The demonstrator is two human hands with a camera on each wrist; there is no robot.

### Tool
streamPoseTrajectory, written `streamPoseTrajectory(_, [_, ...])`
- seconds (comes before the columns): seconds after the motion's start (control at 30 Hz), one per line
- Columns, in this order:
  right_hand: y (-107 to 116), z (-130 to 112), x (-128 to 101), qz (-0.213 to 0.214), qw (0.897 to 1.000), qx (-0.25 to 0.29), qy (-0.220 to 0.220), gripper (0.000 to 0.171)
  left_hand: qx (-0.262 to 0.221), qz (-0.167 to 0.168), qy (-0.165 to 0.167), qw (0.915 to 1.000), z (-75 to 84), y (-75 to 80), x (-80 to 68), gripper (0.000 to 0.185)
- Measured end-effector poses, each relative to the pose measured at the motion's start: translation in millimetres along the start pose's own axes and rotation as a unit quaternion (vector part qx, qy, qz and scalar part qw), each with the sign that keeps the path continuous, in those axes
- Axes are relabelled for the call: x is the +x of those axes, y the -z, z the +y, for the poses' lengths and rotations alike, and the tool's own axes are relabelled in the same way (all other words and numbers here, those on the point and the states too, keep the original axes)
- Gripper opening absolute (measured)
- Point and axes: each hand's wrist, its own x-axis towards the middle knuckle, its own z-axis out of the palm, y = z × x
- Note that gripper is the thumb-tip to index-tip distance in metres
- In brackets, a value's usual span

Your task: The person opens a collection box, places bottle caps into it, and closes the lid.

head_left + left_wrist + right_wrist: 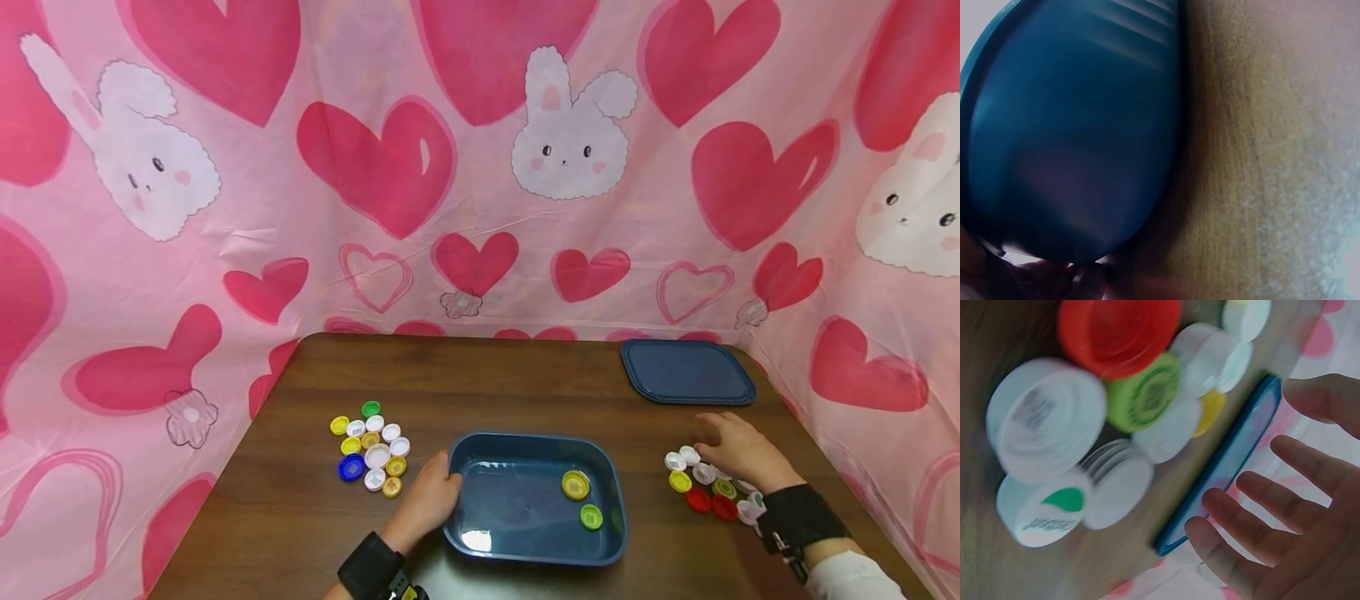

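Left hand: the left hand holds the left edge of the blue tray, fingers curled on its rim.
Right hand: the right hand is open, fingers spread over the caps on the right.
Tray: in the middle of the table, with a yellow cap and a green cap inside.
Other caps: a pile left of the tray.
Lid: a blue lid lies at the back right.
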Motion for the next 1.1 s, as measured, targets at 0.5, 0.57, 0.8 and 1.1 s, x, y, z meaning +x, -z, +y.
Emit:
streamPoseTrajectory(0.5, [-10.0, 17.9, 9.9, -0.058, 0.998, -0.007, -0.009, 0.044, 0.003, 0.013, -0.006, 0.9999, -0.8, -1.4, -1.2, 0.041])
streamPoseTrajectory(0.57, [-12.0, 18.2, 11.5, -0.057, 0.998, -0.007, -0.007, 0.04, 0.004, 0.013, -0.009, 0.9999, -0.8, -1.1, -1.3, 0.041])
streamPoseTrajectory(0.8, [-17.1, 19.6, 14.6, -0.059, 0.998, -0.009, 0.004, 0.035, 0.019, 0.03, -0.052, 0.998, -3.4, -1.8, -0.1, 0.035])
streamPoseTrajectory(1.1, [-18.9, 19.9, 19.9, -0.086, 0.996, -0.003, -0.01, 0.037, 0.009, 0.02, -0.033, 0.9992, -3.6, -2.3, 1.3, 0.039])
